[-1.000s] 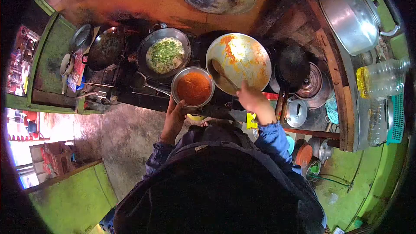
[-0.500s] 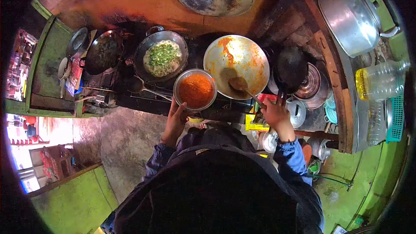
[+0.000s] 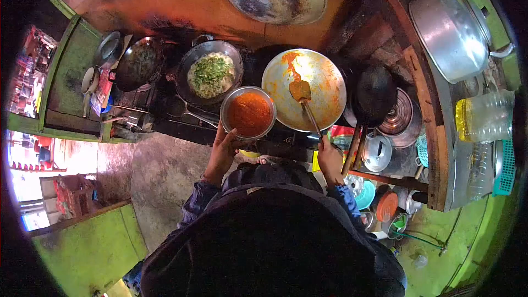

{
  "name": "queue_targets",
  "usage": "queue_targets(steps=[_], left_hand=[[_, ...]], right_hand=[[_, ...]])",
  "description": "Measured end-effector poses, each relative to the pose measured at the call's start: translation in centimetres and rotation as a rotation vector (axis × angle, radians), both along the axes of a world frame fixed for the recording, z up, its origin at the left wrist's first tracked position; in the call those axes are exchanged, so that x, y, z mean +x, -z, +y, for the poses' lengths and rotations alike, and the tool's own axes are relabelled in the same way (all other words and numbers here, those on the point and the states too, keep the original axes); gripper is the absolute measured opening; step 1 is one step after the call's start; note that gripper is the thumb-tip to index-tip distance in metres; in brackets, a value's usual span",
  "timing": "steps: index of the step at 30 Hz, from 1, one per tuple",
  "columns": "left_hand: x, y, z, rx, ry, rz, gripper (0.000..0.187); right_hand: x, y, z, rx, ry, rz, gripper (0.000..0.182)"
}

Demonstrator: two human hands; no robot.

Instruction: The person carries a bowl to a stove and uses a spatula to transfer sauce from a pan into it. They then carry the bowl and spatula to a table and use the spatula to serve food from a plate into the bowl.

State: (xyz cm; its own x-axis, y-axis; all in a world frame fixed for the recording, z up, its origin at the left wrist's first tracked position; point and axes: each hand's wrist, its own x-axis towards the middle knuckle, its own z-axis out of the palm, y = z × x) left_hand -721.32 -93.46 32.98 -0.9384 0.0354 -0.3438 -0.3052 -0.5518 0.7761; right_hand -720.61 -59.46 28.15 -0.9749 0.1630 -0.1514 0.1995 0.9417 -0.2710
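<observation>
My left hand (image 3: 220, 151) is closed on the rim and side of a metal bowl (image 3: 224, 124), which is filled with red-orange chili paste (image 3: 249, 114). In my right hand (image 3: 331, 162) is the handle of a spatula (image 3: 300, 91). The spatula's sauce-coated blade rests against the inside of a wide, light metal wok (image 3: 330, 99) smeared with orange sauce. The bowl is held close to the left front of that wok. To its left, a dark wok (image 3: 182, 85) holds an egg-like round (image 3: 211, 75) topped with chopped greens.
A ladle (image 3: 187, 111) lies left of the bowl. Dark pans stand at the left (image 3: 138, 65) and right (image 3: 376, 96). A pot lid (image 3: 377, 153) is at the right. A large kettle (image 3: 450, 30) and an oil bottle (image 3: 484, 117) sit on the right-hand shelf.
My right hand has moved left and down toward me, and the spatula's blade has shifted up the wok and turned upright. The bowl stays in my left hand; the view has tilted slightly.
</observation>
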Motion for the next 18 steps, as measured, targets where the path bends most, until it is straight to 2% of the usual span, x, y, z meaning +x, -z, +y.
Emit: queue_targets(steps=[4,7,10,15,18], left_hand=[[0.2,0.4,0.8,-0.021,-0.009,-0.015,0.07],[0.6,1.6,1.0,0.0,0.05,0.037,0.071],[1.0,1.8,1.5,-0.001,0.043,0.023,0.07],[1.7,-0.4,2.8,-0.009,-0.004,-0.026,0.069],[2.2,-0.5,2.4,-0.013,-0.008,-0.013,0.067]], right_hand=[[-0.9,2.3,-0.2,-0.021,-0.002,0.008,0.025],[-2.1,-0.1,-1.5,-0.03,0.06,-0.023,0.027],[-2.9,3.3,-0.5,-0.043,0.039,0.08,0.029],[-3.9,3.8,0.4,0.008,0.015,0.129,0.029],[-4.2,3.7,0.6,0.054,-0.013,0.272,0.031]])
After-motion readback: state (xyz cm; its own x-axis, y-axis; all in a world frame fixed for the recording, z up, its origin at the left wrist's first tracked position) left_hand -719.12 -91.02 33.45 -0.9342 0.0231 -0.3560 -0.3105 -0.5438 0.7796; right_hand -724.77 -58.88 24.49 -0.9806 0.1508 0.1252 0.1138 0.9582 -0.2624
